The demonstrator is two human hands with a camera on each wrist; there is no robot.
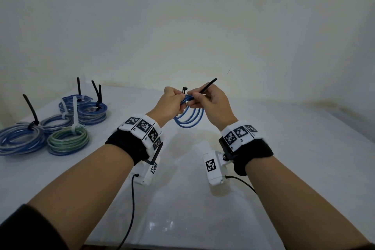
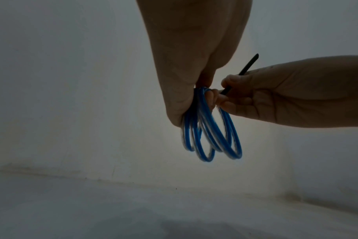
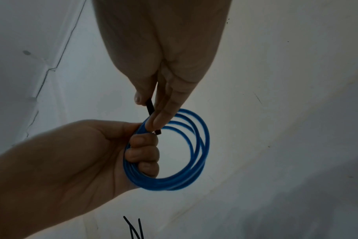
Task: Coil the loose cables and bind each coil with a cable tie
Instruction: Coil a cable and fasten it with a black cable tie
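While the left hand (image 1: 170, 102) grips one side of the coiled blue plastic-sheathed cable (image 1: 189, 116), fingers curled through its loops, the coil hangs in the air above the glossy white table (image 1: 284, 148), between the two hands. The right hand (image 1: 211, 101) pinches the thin black plastic cable tie (image 1: 209, 85) between thumb and fingertips, just beside the left hand's knuckles, with the tie's free tail pointing up and to the right. The tie's head (image 1: 184, 89) stands above the gathered strands; whether the strap already encircles the coil cannot be determined, since the fingers cover that section. On the table's far left lie five bound coils of blue, clear and green cable (image 1: 67, 140), each fastened with a black or white tie.
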